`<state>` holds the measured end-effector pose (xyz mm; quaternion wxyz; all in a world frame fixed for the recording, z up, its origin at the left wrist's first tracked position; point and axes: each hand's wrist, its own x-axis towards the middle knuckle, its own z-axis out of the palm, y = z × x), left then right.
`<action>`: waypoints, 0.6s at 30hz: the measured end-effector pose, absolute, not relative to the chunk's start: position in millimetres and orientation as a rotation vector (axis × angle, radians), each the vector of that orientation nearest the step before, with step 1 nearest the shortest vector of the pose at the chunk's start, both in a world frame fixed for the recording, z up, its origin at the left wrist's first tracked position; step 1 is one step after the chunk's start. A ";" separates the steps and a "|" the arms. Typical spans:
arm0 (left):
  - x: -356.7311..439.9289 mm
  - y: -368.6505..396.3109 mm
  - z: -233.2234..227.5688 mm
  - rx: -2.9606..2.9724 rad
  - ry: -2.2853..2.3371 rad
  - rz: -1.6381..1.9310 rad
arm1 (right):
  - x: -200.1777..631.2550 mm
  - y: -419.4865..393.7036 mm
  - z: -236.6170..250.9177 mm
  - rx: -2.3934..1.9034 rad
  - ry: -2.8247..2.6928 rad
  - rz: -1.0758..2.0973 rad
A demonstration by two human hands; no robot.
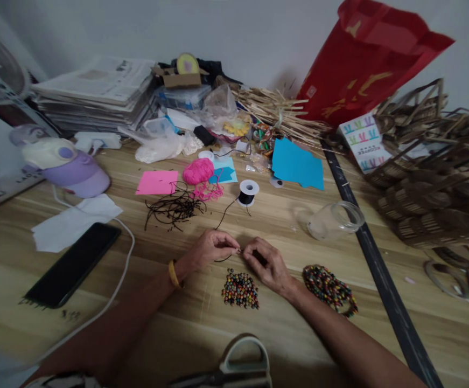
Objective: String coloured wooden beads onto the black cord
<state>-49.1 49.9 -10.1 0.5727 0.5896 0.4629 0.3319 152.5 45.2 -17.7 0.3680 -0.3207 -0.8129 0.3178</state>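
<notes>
My left hand (210, 249), with a yellow bracelet (174, 274) at its wrist, pinches a thin black cord (225, 213) that runs back to a white spool (249, 192). Fingertip to fingertip with it, my right hand (270, 265) is closed in a pinch at the cord's end; whatever sits between those fingers is too small to make out. Just below both hands lies a loose pile of multicoloured beads (240, 289). Strung bead loops (330, 289) rest beside my right forearm.
Scissors (245, 362) lie at the near edge. Left are a phone (73, 264), a white cable (126, 264) and a purple cap (70, 167). Cut black cords (173, 207), pink yarn (198, 171) and blue paper (298, 163) lie behind; a glass jar (335, 221) and woven baskets (432, 194) stand right.
</notes>
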 end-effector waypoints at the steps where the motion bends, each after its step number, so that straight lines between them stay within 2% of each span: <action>1: -48.9 49.9 -10.2 1.388 1.088 0.776 | 152.6 45.2 -17.7 -0.823 -2.089 0.816; 18: -48.9 49.5 -10.5 1.391 1.078 0.781 | 153.3 45.7 -18.1 -0.831 -2.117 0.814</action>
